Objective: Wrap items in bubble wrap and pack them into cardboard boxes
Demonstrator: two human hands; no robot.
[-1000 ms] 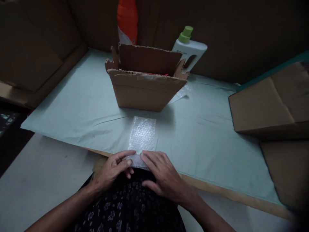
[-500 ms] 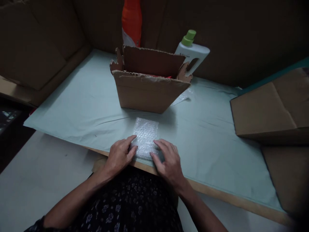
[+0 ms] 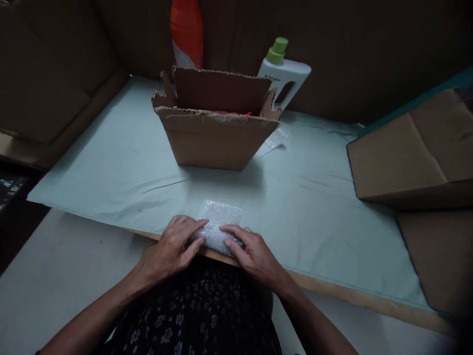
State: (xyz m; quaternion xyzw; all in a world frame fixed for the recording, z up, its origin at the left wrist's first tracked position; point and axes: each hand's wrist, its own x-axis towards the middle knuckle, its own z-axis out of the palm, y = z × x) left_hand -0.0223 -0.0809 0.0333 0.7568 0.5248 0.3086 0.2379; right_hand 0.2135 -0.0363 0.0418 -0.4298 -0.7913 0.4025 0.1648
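A small piece of bubble wrap (image 3: 219, 216) lies at the front edge of the table, its near part raised or folded over and jutting slightly past the edge. My left hand (image 3: 176, 245) grips its left side between thumb and forefinger. On the opposite side, my right hand (image 3: 252, 250) pinches the wrap the same way, fingertips resting over its top. Whether anything is inside the wrap I cannot tell. Beyond my hands stands an open cardboard box (image 3: 218, 140) with torn upper edges and something red just showing inside.
Behind the box stand an orange bottle (image 3: 187, 34) and a white bottle with a green cap (image 3: 284, 74). More bubble wrap (image 3: 271, 141) lies by the box's right side. Cardboard boxes (image 3: 402, 155) occupy the right end of the pale green tablecloth (image 3: 314, 207).
The bubble wrap has come toward me and its flat part looks shorter, with the near end now bunched or folded. My hands have closed in on its sides. The camera view has shifted slightly.
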